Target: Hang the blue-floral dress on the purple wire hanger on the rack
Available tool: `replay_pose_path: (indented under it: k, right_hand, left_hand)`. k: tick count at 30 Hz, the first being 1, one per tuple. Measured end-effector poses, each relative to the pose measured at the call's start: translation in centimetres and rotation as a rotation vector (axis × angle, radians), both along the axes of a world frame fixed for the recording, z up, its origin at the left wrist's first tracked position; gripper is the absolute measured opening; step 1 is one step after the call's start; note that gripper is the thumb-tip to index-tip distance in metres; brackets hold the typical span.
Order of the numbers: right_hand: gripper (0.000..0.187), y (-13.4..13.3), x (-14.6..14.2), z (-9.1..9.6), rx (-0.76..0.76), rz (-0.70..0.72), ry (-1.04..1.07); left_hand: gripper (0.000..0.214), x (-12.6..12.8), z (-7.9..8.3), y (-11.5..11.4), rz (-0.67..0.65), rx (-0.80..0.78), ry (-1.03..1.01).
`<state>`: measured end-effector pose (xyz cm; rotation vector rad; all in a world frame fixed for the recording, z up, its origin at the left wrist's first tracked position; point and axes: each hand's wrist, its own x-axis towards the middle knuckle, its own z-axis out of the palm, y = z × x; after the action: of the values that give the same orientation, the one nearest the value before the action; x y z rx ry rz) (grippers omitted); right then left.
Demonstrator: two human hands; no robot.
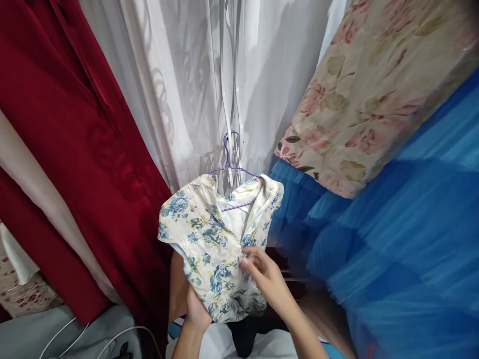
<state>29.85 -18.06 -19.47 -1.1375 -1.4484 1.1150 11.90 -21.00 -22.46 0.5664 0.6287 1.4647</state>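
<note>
While white drapery (pixel 187 94) hung behind and blue tulle (pixel 404 249) spread at the right, the floral blouse (pixel 220 249) sat centrally on a purple hanger (pixel 227 162). The left hand (pixel 197 310) met its lower side, fingers hidden, grip unclear; the right hand (pixel 265 275), thumb and forefinger slightly parted, was at the front opening. A firm downward tug could probably have slipped a shoulder off the thin hanger.
</note>
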Motion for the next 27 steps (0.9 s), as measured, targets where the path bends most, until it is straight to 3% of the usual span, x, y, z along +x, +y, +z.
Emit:
replay_pose_path:
  k: [2,5,10,15,17,21,23,24,27]
  right_hand:
    - [0.03,2.2,-1.6,0.9,0.115,-0.057,-0.095]
    - [0.029,3.8,-2.8,1.1,0.168,-0.064,-0.159]
    - [0.024,2.7,-3.4,0.4,0.128,-0.056,-0.232]
    - [0.032,1.9,-3.6,0.4,0.095,-0.031,-0.219]
    - [0.036,1.9,-3.0,0.6,0.032,-0.011,-0.11]
    - [0.041,1.5,-1.3,1.5,-0.015,-0.028,0.052]
    - [0.041,1.1,-1.0,2.1,-0.001,-0.035,0.053]
    - [0.04,0.8,-1.1,2.5,0.002,-0.018,0.051]
    - [0.036,-0.3,-2.1,3.2,-0.009,0.086,0.088]
  left_hand:
    - [0.06,-0.3,-0.5,-0.2,0.002,-0.059,0.07]
    - [0.068,-0.3,-0.6,-0.1,0.052,-0.165,0.21]
    - [0.064,0.0,0.2,-0.1,0.127,-0.192,0.282]
    - [0.071,-0.2,0.0,0.5,0.129,-0.126,0.353]
    - [0.071,-0.6,-0.6,1.0,0.253,-0.097,0.442]
    - [0.062,-0.8,-1.3,1.4,0.797,0.037,0.604]
    - [0.055,0.1,-0.9,1.2,0.921,0.184,0.727]
    - [0.051,0.7,-0.5,1.1,0.882,0.252,0.803]
    - [0.036,2.6,0.5,1.0,0.542,0.327,0.884]
